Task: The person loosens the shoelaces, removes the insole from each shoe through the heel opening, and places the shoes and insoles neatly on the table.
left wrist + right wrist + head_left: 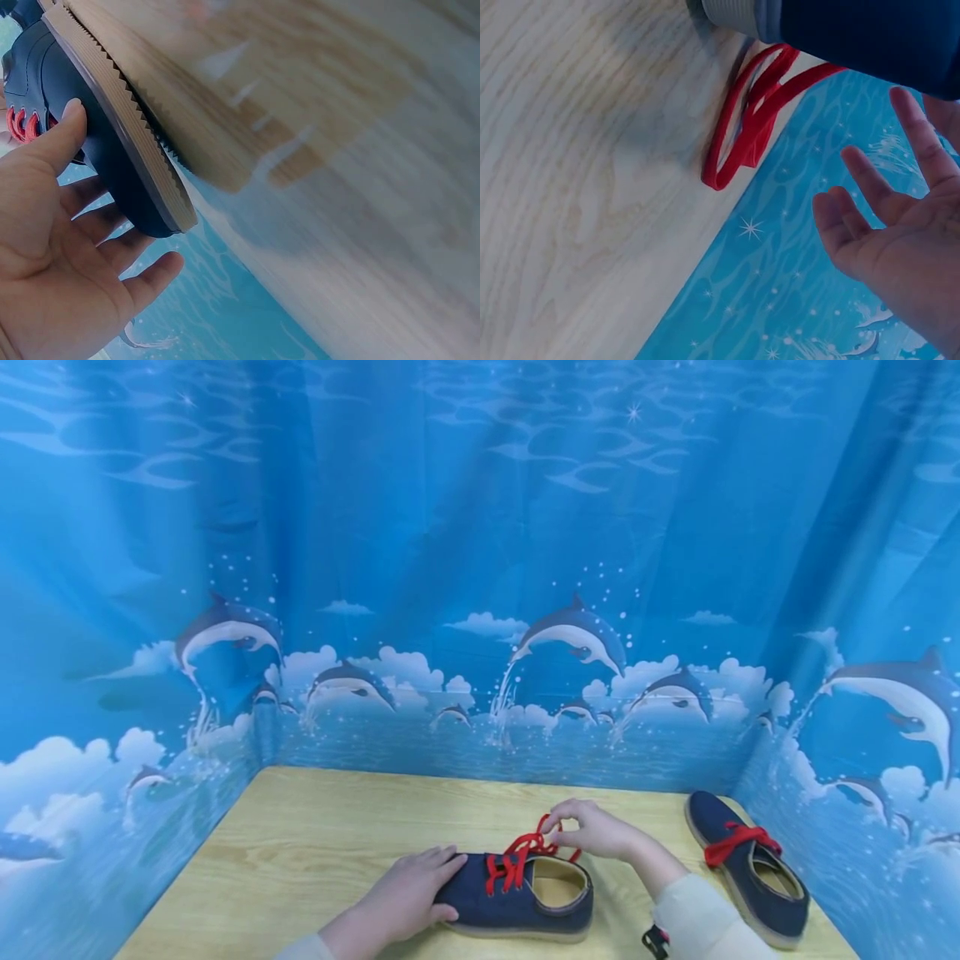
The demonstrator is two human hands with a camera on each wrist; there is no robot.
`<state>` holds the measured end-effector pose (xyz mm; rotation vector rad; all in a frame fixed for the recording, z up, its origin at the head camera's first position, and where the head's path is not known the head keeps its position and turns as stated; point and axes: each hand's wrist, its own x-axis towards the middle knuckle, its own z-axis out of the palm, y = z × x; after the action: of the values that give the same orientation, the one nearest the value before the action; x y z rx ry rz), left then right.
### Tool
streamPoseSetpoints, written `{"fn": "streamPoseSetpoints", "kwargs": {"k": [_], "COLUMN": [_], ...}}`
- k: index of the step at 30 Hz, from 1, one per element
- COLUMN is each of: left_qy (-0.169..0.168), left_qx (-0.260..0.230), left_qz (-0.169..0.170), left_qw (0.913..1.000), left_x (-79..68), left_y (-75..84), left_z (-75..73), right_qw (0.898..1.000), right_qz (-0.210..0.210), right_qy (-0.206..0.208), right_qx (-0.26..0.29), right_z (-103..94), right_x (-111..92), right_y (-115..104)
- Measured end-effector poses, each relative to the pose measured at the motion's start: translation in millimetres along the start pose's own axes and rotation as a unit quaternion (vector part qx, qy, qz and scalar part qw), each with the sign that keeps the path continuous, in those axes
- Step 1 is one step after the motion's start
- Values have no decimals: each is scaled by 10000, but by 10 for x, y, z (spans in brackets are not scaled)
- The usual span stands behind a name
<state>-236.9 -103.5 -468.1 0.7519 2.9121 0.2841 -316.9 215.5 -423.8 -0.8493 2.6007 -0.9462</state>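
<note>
A navy shoe (487,893) with a tan sole lies lengthwise on the table, its toe to the left and its opening to the right. My left hand (408,893) grips the toe end, thumb on the near side and fingers over the far side. The left wrist view shows that thumb (71,124) pressed against the navy upper. Above the shoe's tongue, my right hand (596,833) pinches the red shoelace (531,842) between thumb and forefinger. In the right wrist view a slack lace loop (731,142) hangs beside the shoe, and the other fingers are spread apart from it.
A matching navy shoe (772,902) with a tied red bow (738,842) stands at the right edge of the wooden table (330,818). A blue curtain (450,568) printed with dolphins surrounds the table at the back and sides.
</note>
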Motion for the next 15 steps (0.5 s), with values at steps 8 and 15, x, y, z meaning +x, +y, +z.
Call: {"fn": "streamPoseSetpoints", "kwargs": {"k": [8,15], "left_qy": [1,82], "left_qx": [38,119], "left_qz": [17,45], "left_qw": [10000,9999], "left_x": [-2,-7], "left_y": [4,6], "left_z": [-8,-3], "right_qw": [9985,9979], "right_qz": [11,45], "right_qy": [-426,-560], "right_qx": [336,313], "right_z": [57,127], "right_x": [38,62], "right_y": [43,75]}}
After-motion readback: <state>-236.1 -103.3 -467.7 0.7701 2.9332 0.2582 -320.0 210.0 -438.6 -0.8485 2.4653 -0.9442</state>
